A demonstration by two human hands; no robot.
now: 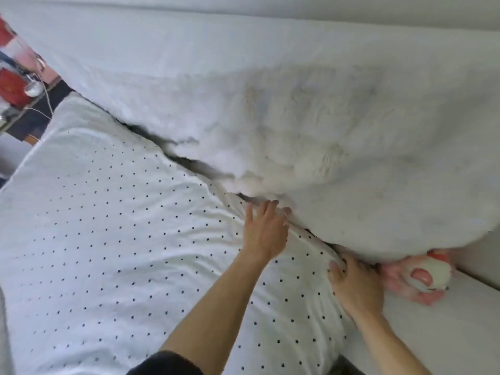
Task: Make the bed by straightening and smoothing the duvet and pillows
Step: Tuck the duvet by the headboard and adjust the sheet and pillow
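Note:
A white duvet with small black dots (113, 220) covers the bed across the left and lower part of the head view. Above it lies a fluffy white blanket (338, 147), its shaggy edge overlapping the duvet's top. My left hand (266, 231) rests flat on the dotted duvet with fingers spread, fingertips touching the blanket's edge. My right hand (354, 286) grips the dotted duvet's bunched corner near the bed's right side. No pillow is visible.
A pink and white soft toy (430, 274) lies partly under the fluffy blanket, just right of my right hand. A white ledge (443, 336) runs along the right. At far left stands a cluttered bedside surface with red items (13, 87) and a white cable.

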